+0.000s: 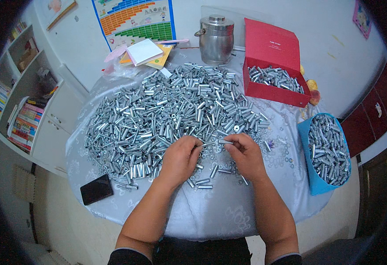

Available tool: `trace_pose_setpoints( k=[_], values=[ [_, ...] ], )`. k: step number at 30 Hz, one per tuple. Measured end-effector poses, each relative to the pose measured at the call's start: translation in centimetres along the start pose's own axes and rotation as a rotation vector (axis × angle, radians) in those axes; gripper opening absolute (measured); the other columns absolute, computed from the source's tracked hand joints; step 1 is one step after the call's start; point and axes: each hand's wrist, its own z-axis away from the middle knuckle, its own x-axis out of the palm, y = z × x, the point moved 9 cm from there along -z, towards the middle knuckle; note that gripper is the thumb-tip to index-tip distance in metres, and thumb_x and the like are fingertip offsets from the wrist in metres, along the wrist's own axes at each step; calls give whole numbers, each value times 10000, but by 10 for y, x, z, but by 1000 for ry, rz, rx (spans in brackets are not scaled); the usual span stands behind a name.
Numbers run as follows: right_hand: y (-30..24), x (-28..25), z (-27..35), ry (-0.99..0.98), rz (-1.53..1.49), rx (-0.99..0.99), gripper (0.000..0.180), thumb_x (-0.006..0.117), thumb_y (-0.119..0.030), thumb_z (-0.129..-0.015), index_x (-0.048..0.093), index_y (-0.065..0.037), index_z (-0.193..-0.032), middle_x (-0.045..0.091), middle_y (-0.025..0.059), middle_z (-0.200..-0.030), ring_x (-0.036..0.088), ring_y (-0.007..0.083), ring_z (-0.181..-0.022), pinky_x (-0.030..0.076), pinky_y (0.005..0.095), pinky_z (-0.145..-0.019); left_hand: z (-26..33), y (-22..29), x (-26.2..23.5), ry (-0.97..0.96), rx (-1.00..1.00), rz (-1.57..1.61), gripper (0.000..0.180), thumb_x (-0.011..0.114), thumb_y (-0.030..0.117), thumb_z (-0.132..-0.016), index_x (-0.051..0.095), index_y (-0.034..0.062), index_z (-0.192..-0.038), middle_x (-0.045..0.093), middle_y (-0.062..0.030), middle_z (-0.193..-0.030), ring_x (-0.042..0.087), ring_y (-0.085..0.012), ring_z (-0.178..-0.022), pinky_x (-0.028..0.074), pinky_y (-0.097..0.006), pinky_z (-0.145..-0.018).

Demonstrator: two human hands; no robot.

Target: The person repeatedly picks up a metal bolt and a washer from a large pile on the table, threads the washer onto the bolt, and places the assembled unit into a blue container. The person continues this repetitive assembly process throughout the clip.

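Note:
My left hand point(182, 157) is closed in a pinch on a thin metal rod point(208, 144), perhaps a bolt, that points to the right. Facing it, my right hand point(246, 154) pinches a short silver metal sleeve point(225, 141) between thumb and fingertips. The two parts are close end to end; whether they touch is too small to tell. Just beyond my hands spreads a big heap of silver metal sleeves and rods point(167, 115). Several loose sleeves point(203, 181) lie on the cloth between my forearms, and small washers point(289, 160) are scattered right of my right hand.
A red open box point(275, 93) of metal parts stands at the back right, a blue bin point(319, 185) of finished-looking bolts at the right edge. A black phone point(96, 190) lies front left. Behind the heap are a notepad point(144, 52) and a steel pot point(217, 42).

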Motion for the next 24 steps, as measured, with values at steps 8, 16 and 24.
trace_pose_setpoints(
  k=[8, 16, 24],
  values=[
    [-7, 3, 1, -39, 70, -80, 195, 674, -89, -833, 660, -39, -1020, 584, 80, -856, 574, 162, -712, 469, 278, -656, 1, 3, 3, -21, 30, 23, 106, 642, 20, -801, 623, 5, -904, 640, -138, -889, 629, -316, -824, 503, -371, -731],
    [-5, 21, 6, -163, 22, -93, 199, 683, -110, -828, 680, -37, -1013, 627, 87, -867, 606, 172, -763, 481, 280, -684, 3, -1, 15, -49, -86, 282, 160, 643, 0, -819, 643, -12, -979, 686, -101, -954, 666, -188, -838, 515, -289, -760],
    [-1, 18, 7, -78, -158, -41, 232, 664, -86, -844, 677, -55, -1074, 658, 88, -876, 621, 147, -767, 494, 269, -691, 17, -31, 42, -80, -427, 705, 204, 612, 3, -871, 637, -9, -1073, 690, -71, -937, 656, -112, -831, 518, -244, -743]
  ],
)
